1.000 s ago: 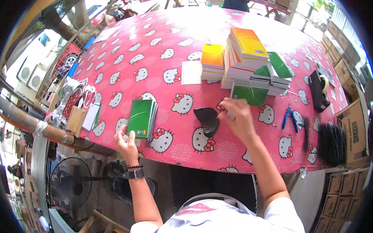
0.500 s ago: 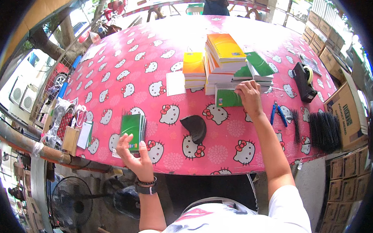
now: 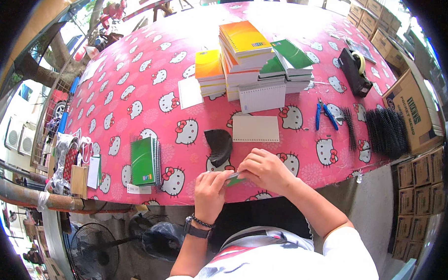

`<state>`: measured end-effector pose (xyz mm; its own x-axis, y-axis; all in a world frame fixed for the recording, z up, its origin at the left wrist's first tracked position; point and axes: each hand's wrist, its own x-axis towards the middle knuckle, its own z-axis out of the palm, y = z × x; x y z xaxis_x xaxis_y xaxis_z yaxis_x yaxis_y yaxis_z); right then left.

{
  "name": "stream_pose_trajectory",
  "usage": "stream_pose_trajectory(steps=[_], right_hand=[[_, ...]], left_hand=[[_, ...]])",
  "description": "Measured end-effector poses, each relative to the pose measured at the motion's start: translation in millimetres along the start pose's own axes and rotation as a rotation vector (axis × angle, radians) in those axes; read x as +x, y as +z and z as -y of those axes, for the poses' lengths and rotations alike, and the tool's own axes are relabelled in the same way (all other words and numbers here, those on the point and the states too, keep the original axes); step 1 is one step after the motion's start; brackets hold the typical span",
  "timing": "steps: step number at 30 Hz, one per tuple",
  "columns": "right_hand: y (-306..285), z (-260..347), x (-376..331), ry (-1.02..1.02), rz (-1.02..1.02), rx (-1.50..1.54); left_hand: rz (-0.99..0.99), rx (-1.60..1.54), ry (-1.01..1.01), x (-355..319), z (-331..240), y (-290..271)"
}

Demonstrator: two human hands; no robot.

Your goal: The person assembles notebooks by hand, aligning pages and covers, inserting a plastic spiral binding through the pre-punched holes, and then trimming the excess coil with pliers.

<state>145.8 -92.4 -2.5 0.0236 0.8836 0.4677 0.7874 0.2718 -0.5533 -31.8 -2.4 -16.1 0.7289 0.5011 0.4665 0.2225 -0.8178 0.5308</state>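
Close to the table's front edge, my left hand (image 3: 210, 191) and my right hand (image 3: 263, 170) meet, both closed on a thin green-covered notebook (image 3: 235, 180). It is tilted nearly edge-on, and the fingers hide much of it. Just beyond lies a cream card (image 3: 256, 128) with punched holes along one edge. A pad of ruled paper (image 3: 263, 97) leans against the stacks behind it. To the left of my right hand sits a curved black piece (image 3: 219, 146). Further left is a small stack of green spiral notebooks (image 3: 145, 161).
Tall stacks of orange-yellow notebooks (image 3: 245, 38) and green notebooks (image 3: 292, 54) stand at the back. Rightward are blue-handled cutters (image 3: 326, 115), a tape dispenser (image 3: 355, 73), black spiral coils (image 3: 386, 131) and a cardboard box (image 3: 413, 108). A wooden block (image 3: 79, 181) sits at the left edge.
My right hand has come back from the stacks with the green-covered notebook. My left hand has moved right, away from the green stack, to meet it. The cream card now shows mid-table.
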Motion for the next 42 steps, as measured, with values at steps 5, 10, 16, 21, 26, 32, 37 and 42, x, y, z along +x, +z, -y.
stream_pose_trajectory(steps=[5, 10, 16, 21, 26, 32, 37, 42], right_hand=[[-21.9, -22.9, -17.1, 0.281, -0.098, 0.323], [-29.3, -86.3, -4.6, 0.155, -0.095, -0.37], [-32.8, -96.6, 10.0, 0.199, 0.277, -0.479], [-42.0, -96.8, 19.8, -0.028, 0.277, -0.601], [-31.7, -82.0, 37.8, 0.174, 0.492, -0.616], [-31.8, -73.6, 37.2, 0.17, 0.486, -0.637], [-26.5, -78.7, 31.4, 0.07, 0.435, -0.661], [-34.8, -76.4, 34.6, 0.041, 0.489, -0.681]], left_hand=[[0.049, -0.118, -0.019, 7.1, 2.8, -14.8], [0.123, -0.127, -0.037, 2.0, 9.7, -22.6], [0.025, -0.305, -0.22, 1.1, 4.8, -20.0], [-0.006, -0.555, -0.322, -14.5, 23.2, -7.5], [-0.16, -0.853, -0.433, -26.1, 27.1, 11.1], [-0.15, -0.937, -0.415, -33.9, 37.2, 21.1], [-0.135, -1.015, -0.403, -34.0, 39.5, 21.7], [-0.162, -0.892, -0.373, -34.9, 37.8, 21.6]])
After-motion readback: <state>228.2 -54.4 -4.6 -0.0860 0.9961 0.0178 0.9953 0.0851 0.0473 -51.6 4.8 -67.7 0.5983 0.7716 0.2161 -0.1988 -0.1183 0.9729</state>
